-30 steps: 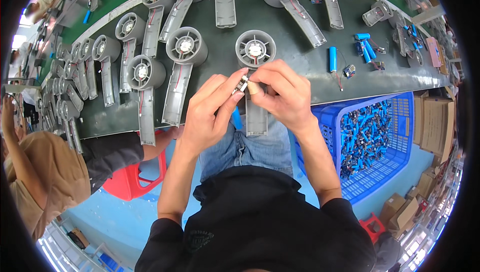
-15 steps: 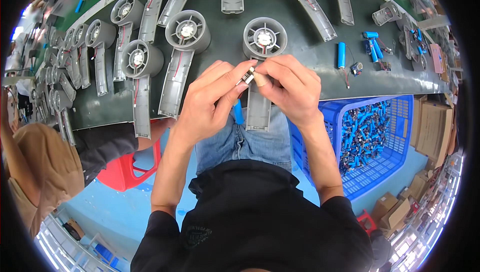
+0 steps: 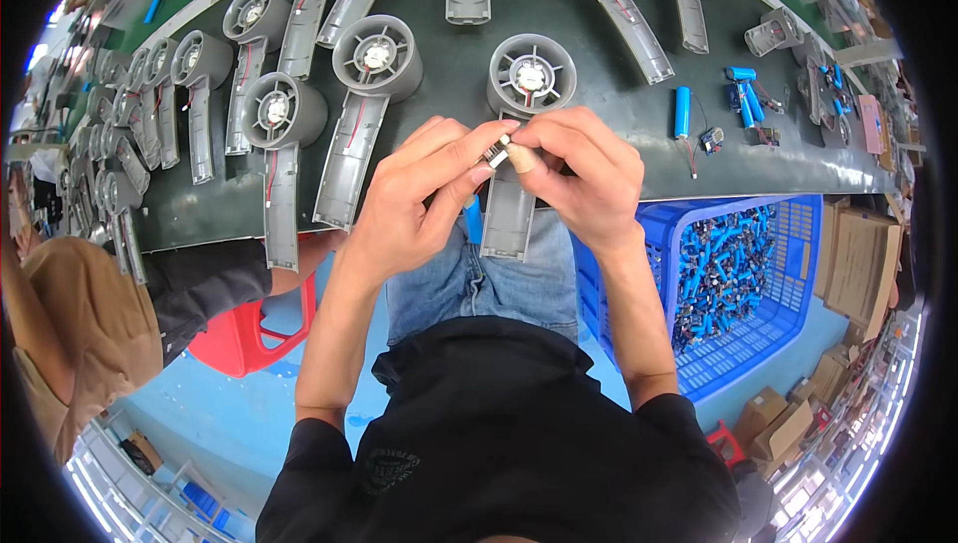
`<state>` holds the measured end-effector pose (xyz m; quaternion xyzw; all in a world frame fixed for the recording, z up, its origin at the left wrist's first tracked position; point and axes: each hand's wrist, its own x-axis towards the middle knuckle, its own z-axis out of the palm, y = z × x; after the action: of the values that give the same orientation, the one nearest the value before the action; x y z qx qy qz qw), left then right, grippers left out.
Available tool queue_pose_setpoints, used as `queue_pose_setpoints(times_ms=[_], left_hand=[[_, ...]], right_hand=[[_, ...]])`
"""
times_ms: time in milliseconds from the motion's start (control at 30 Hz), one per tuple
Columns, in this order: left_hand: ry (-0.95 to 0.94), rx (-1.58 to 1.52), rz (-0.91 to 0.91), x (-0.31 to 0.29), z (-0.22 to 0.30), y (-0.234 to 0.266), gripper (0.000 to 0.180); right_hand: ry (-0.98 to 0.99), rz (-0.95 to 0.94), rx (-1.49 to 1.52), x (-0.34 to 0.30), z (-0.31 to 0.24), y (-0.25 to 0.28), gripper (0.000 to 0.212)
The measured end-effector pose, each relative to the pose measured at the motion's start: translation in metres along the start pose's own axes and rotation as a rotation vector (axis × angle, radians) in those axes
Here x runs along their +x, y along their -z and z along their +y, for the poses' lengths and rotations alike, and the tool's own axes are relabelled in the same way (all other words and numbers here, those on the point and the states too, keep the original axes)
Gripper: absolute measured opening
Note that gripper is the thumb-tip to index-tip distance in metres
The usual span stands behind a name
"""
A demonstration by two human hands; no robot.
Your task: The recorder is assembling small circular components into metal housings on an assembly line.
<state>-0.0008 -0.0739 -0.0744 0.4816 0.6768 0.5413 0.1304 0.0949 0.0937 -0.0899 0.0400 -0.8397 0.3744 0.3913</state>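
Note:
My left hand [image 3: 424,189] pinches a small circuit board [image 3: 495,154] between thumb and fingertips. Below that hand hangs a blue cylindrical battery [image 3: 473,216], partly hidden. Against the board's right edge, my right hand [image 3: 589,179] is closed in a pinch, with a beige covering on its thumb; whatever lies between these fingers is hidden. Both hands are above a grey fan housing [image 3: 532,74] with a round, spoked head and a white centre. Its open handle shell [image 3: 509,224] runs toward me under the hands and sticks out past the table edge.
More grey fan housings [image 3: 377,56] with red wires cover the dark green table [image 3: 449,64] at left and back. Loose blue batteries [image 3: 683,112] with small boards lie at right. A blue crate [image 3: 738,368] full of batteries stands below. A person [image 3: 90,333] sits at left beside a red stool [image 3: 235,338].
The handle end of the fan housing has swung slightly left. Both hands keep their pinch at the circuit board, with hardly any movement.

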Motion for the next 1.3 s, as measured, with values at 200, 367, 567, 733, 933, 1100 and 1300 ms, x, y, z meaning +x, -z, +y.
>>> queue_pose_setpoints(times_ms=[200, 367, 567, 733, 933, 1100, 1300], left_hand=[[0.014, 0.068, 0.109, 0.004, 0.007, -0.005, 0.036], [0.018, 0.124, 0.13, 0.005, 0.011, -0.002, 0.032], [0.167, 0.145, 0.098, 0.022, 0.029, 0.006, 0.018], [0.53, -0.067, -0.003, 0.033, 0.036, 0.017, 0.019], [0.55, -0.061, -0.073, 0.039, 0.033, 0.023, 0.02], [0.554, -0.05, 0.026, 0.029, 0.028, 0.01, 0.019], [0.603, -0.086, 0.081, 0.022, 0.037, 0.006, 0.021]], right_hand=[[-0.066, 0.002, 0.025, -0.002, -0.002, -0.001, 0.02], [-0.077, 0.016, 0.016, -0.001, -0.004, -0.002, 0.019], [-0.025, 0.01, -0.084, 0.001, -0.004, -0.003, 0.02], [0.061, 0.0, -0.112, 0.003, -0.001, -0.003, 0.022], [0.077, 0.001, -0.132, 0.002, 0.0, -0.003, 0.023], [0.079, -0.007, -0.145, 0.0, -0.002, -0.002, 0.024], [0.054, -0.005, -0.17, -0.001, -0.004, -0.001, 0.026]])
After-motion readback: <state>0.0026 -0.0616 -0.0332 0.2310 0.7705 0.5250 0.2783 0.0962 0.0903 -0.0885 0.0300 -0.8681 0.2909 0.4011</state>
